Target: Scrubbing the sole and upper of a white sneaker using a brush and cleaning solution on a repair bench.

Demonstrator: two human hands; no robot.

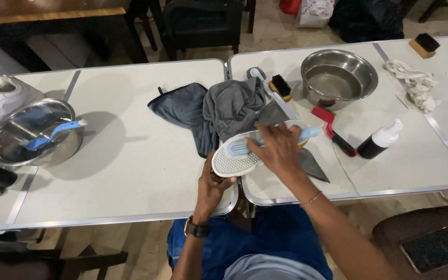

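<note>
Two hands are busy over the seam where the white folding tables (130,155) meet; my left hand (211,186) is wrapped around the heel of a white shoe (234,161), which it props sole-up at the near table edge, just in front of the crumpled grey towels (224,111); my right hand (278,150) is closed on a light blue brush (245,148), whose head lies against the sole while its handle pokes out past my knuckles. I judge the step to be scrubbing that sole; done well, it wants a firm left-hand grip so the shoe cannot twist, short strokes along the tread, and the bristles kept flat to it. Beyond the towels sit a steel bowl (338,78) and a black-bristled wooden brush (281,87); a red-handled brush (333,129) and a dark pump bottle (380,141) lie to the right, well apart from the shoe; a second steel bowl (32,132) stands far left.
</note>
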